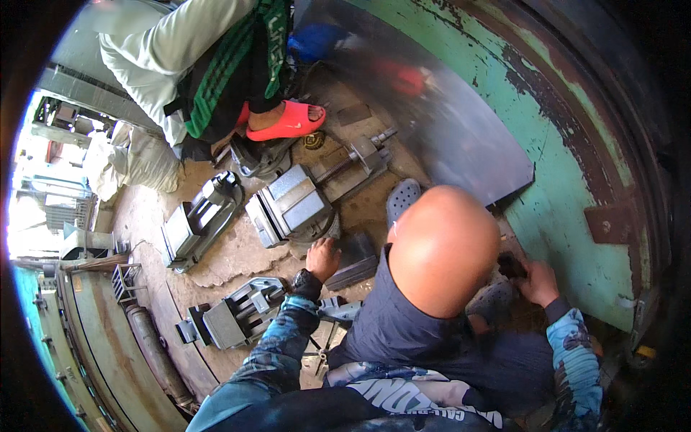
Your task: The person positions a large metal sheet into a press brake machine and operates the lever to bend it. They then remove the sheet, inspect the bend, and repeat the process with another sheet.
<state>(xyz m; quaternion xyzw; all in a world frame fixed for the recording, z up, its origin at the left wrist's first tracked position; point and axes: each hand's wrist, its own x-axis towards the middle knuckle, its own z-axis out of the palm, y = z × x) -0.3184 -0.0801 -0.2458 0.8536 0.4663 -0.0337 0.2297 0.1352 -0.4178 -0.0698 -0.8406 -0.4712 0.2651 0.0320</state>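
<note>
My left hand (324,261) reaches to the round base of a large grey machine vise (296,204); its short-looking fingers are slightly apart, and I see nothing in them. Whether they touch the base I cannot tell. Beside that hand lies a dark rectangular metal block (354,261). Low at the right, my right hand (540,282) is closed on a small dark object (512,265), whose kind I cannot make out. Under my left forearm sits a smaller grey vise (241,313). Another vise (201,219) stands farther left.
A person in red slides (286,120) crouches at the far side, near another vise (260,157). My bare knee (446,248) rises between my arms. A grey metal sheet (468,137) leans along the green, peeling panel (576,216). A yellow-and-black tape measure (314,140) lies beyond the large vise.
</note>
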